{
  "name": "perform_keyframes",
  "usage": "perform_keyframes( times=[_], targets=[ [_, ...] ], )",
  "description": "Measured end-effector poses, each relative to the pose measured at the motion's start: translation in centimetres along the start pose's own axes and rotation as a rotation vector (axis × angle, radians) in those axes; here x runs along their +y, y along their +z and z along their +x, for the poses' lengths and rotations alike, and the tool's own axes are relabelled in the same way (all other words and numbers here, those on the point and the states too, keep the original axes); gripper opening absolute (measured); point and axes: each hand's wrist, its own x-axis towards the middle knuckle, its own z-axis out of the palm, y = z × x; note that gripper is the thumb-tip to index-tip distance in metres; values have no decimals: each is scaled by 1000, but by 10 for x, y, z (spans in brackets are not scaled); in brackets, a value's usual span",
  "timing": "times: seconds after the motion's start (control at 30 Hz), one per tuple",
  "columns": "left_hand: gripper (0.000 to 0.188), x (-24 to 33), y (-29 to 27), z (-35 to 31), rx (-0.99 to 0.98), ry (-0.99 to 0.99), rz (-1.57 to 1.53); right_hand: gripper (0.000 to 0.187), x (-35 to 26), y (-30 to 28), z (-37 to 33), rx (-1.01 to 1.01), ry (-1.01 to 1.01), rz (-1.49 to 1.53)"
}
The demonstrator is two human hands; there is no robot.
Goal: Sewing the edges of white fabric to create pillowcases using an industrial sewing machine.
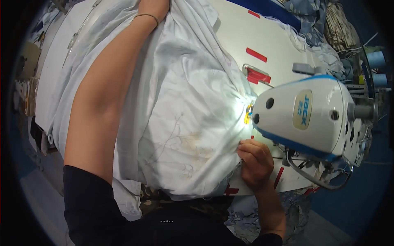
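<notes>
A large white cloth point(186, 123) with faint printed stems lies in folds across the table and hangs over its near edge. Its right edge runs under the lit needle area of a white and blue sewing machine point(305, 115), beside a small yellow part point(248, 115). My right hand point(256, 162) is curled with fingertips pinched at the cloth's edge, just nearer to me than the needle. Stretched far forward, my left hand point(154, 7) rests on the gathered cloth at the top of the view. Its fingers are cut off, so their grip cannot be made out.
Red tape strips point(256, 55) mark the white tabletop point(234, 30). Bundled fabrics point(328, 57) are heaped at the far right, near blue thread cones point(376, 60). Below the machine head loops a grey cable point(316, 184). Crumpled patterned cloth point(293, 211) lies below the table's near edge.
</notes>
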Motion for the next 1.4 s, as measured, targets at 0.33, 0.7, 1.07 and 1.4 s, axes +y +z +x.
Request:
perform_keyframes(
  times=[0.33,0.7,1.07,1.4],
  targets=[
    [48,13,34,101,-19,7,-118,25,-5,4,-5,-58,56,-191],
    [31,3,54,89,-426,225,46,23,-6,10,-8,-19,19,-95],
    [42,60,-112,-134,-262,617,-464,21,-21,12,-19,43,-107,10],
    [56,53,-305,-287,-468,285,-434,52,-152,88,-208,74,975,892]
  ],
)
